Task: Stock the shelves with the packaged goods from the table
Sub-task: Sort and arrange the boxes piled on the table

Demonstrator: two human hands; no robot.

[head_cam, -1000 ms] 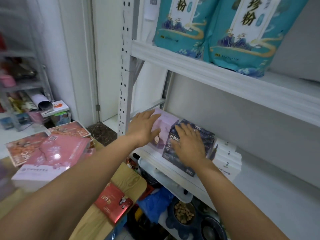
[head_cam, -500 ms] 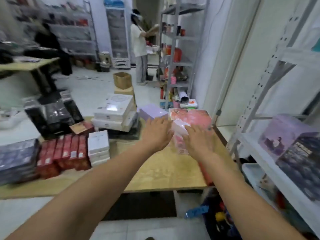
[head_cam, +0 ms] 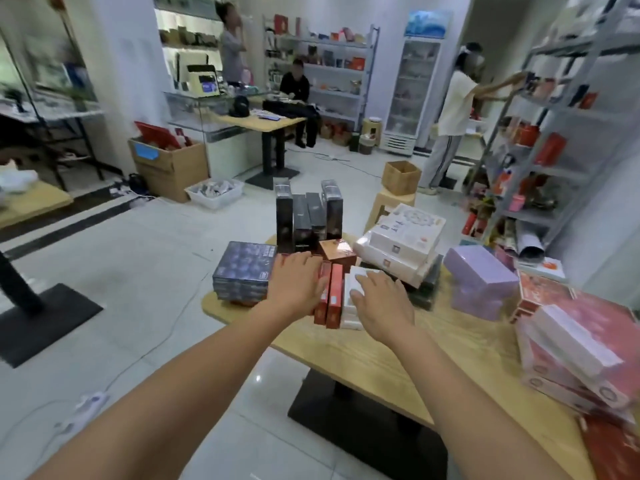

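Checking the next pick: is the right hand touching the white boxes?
Touching. In the head view the right hand lies flat, fingers on top of the white boxes.

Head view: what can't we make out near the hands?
Head view only:
- Left hand: its back hides the fingers' undersides, so its grip on the red boxes is unclear.
- White boxes: tops covered by the right hand.
- Dark blue boxes: print blurred, too small.
- Pink boxes: cut off by the right edge.
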